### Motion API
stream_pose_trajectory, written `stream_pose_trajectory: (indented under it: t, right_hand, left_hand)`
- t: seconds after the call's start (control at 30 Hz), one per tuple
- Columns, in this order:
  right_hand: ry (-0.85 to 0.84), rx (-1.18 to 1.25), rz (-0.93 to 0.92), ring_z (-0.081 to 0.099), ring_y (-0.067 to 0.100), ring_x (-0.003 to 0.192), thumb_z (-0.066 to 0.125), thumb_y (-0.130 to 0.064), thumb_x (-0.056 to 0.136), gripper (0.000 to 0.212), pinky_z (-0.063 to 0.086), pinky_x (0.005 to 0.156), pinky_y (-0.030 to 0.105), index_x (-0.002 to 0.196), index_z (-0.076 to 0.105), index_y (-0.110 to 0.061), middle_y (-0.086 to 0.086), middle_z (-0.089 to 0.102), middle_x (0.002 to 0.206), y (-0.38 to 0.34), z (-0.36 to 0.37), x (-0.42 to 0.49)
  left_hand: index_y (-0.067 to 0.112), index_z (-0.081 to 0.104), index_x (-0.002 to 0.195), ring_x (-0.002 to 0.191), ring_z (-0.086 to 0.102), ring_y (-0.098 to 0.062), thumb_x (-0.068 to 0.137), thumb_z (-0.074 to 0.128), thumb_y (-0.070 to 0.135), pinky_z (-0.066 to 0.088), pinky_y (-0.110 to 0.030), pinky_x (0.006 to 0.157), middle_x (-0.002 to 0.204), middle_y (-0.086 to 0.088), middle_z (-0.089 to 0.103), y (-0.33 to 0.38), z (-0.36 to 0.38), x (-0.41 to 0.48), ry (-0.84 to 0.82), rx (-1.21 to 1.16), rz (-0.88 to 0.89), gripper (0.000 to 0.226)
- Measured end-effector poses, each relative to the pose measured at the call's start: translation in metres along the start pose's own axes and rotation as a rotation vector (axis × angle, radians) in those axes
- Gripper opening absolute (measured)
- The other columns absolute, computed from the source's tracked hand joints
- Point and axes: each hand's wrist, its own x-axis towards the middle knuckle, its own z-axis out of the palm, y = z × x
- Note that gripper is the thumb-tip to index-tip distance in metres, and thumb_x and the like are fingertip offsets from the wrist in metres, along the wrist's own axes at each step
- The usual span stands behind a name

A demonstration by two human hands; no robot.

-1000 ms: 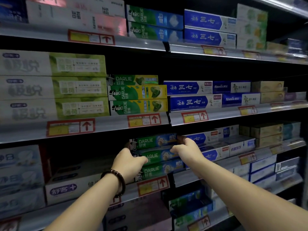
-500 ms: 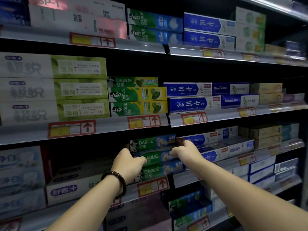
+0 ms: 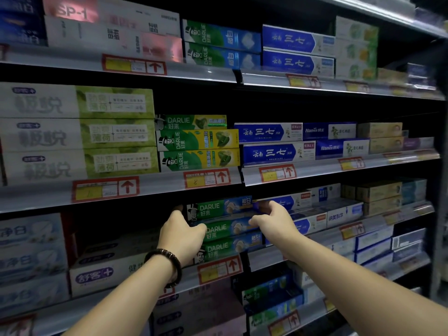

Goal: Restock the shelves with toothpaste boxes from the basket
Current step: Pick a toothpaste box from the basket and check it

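Two grips, left hand (image 3: 181, 237) and right hand (image 3: 272, 220), holding top DARLIE box (image 3: 218, 208) ends; dark gap (image 3: 126, 221) beside left edge.

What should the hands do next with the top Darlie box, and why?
Probably nudge the top Darlie box straight over the two Darlie boxes below, then let go. The left hand grips its left end and the right hand its right end, and it already lies on that stack.

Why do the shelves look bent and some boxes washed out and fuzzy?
Head view: the wide-angle lens bows the shelf edges; the white boxes at left look pale, blurred; the Darlie boxes gripped by the left hand and right hand read sharply.
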Motion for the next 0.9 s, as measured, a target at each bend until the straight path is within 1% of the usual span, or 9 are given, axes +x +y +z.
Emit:
stream_pose_trajectory:
  t: [0.07,0.13,0.2,0.33,0.53,0.63,0.73,0.83,0.9]
  right_hand:
    - [0.016,0.021,-0.013,0.057,0.021,0.112,0.075,-0.013,0.092,0.053,0.046,0.090,0.034,0.141,0.055,-0.019,-0.003,0.060,0.125,0.001,-0.003,-0.007]
    - [0.033,0.032,-0.017,0.061,0.018,0.111,0.076,-0.014,0.093,0.049,0.048,0.090,0.033,0.138,0.058,-0.020,-0.003,0.063,0.126,0.001,-0.005,-0.016]
    - [0.044,0.029,-0.004,0.064,0.015,0.104,0.077,-0.015,0.092,0.041,0.050,0.085,0.032,0.129,0.062,-0.023,-0.002,0.066,0.121,0.003,-0.008,-0.027]
    - [0.038,0.040,0.047,0.065,0.014,0.101,0.075,-0.016,0.094,0.034,0.051,0.084,0.033,0.125,0.064,-0.023,-0.002,0.068,0.116,0.007,-0.010,-0.052]
    - [0.021,0.050,0.113,0.066,0.013,0.096,0.071,-0.017,0.098,0.028,0.051,0.070,0.028,0.124,0.063,-0.026,-0.005,0.067,0.113,0.010,-0.015,-0.097]
    - [-0.007,0.059,0.171,0.070,0.018,0.099,0.072,-0.018,0.095,0.028,0.061,0.085,0.039,0.120,0.066,-0.028,-0.003,0.071,0.112,0.017,-0.015,-0.120]
    - [-0.077,0.091,0.249,0.073,0.020,0.093,0.074,-0.017,0.094,0.028,0.060,0.079,0.039,0.119,0.067,-0.027,-0.001,0.072,0.111,0.026,-0.015,-0.145]
    - [-0.151,0.074,0.294,0.073,0.019,0.097,0.072,-0.019,0.096,0.026,0.060,0.085,0.039,0.119,0.066,-0.029,-0.002,0.071,0.114,0.037,-0.016,-0.171]
    - [-0.185,0.089,0.310,0.074,0.019,0.095,0.072,-0.019,0.098,0.024,0.059,0.083,0.037,0.119,0.066,-0.028,-0.001,0.071,0.115,0.042,-0.019,-0.188]
  left_hand:
    - [0.011,0.031,0.155,0.074,0.062,-0.024,0.095,0.068,0.031,0.048,-0.031,0.055,0.104,-0.011,0.065,0.002,-0.005,-0.009,0.004,0.011,0.014,0.073]
    - [0.014,0.035,0.151,0.093,0.066,-0.029,0.092,0.070,0.033,0.057,-0.039,0.070,0.130,-0.012,0.058,-0.001,-0.009,-0.017,0.034,-0.008,0.020,0.071]
    - [0.021,0.041,0.148,0.099,0.066,-0.024,0.092,0.072,0.031,0.055,-0.036,0.075,0.140,-0.007,0.053,-0.003,-0.013,-0.029,0.043,-0.037,0.031,0.065]
    - [0.022,0.049,0.142,0.091,0.059,-0.006,0.096,0.071,0.022,0.045,-0.022,0.065,0.122,0.004,0.057,-0.012,-0.017,-0.049,-0.010,-0.108,0.032,0.051]
    - [0.022,0.047,0.140,0.092,0.066,-0.016,0.097,0.070,0.022,0.056,-0.033,0.072,0.117,0.006,0.058,-0.017,-0.022,-0.087,-0.082,-0.099,-0.048,0.050]
    - [0.024,0.048,0.135,0.097,0.062,-0.012,0.096,0.071,0.021,0.057,-0.037,0.083,0.116,0.006,0.058,-0.023,-0.023,-0.107,-0.133,-0.131,-0.111,0.045]
    - [0.024,0.050,0.133,0.101,0.061,-0.012,0.096,0.072,0.022,0.055,-0.036,0.086,0.116,0.007,0.059,-0.033,-0.023,-0.127,-0.208,-0.160,-0.186,0.043]
    - [0.024,0.050,0.132,0.103,0.063,-0.014,0.097,0.072,0.021,0.053,-0.032,0.083,0.118,0.006,0.060,-0.045,-0.024,-0.150,-0.286,-0.189,-0.253,0.042]
    - [0.024,0.050,0.132,0.104,0.064,-0.013,0.096,0.073,0.021,0.051,-0.031,0.083,0.120,0.006,0.061,-0.055,-0.027,-0.165,-0.328,-0.210,-0.294,0.043]
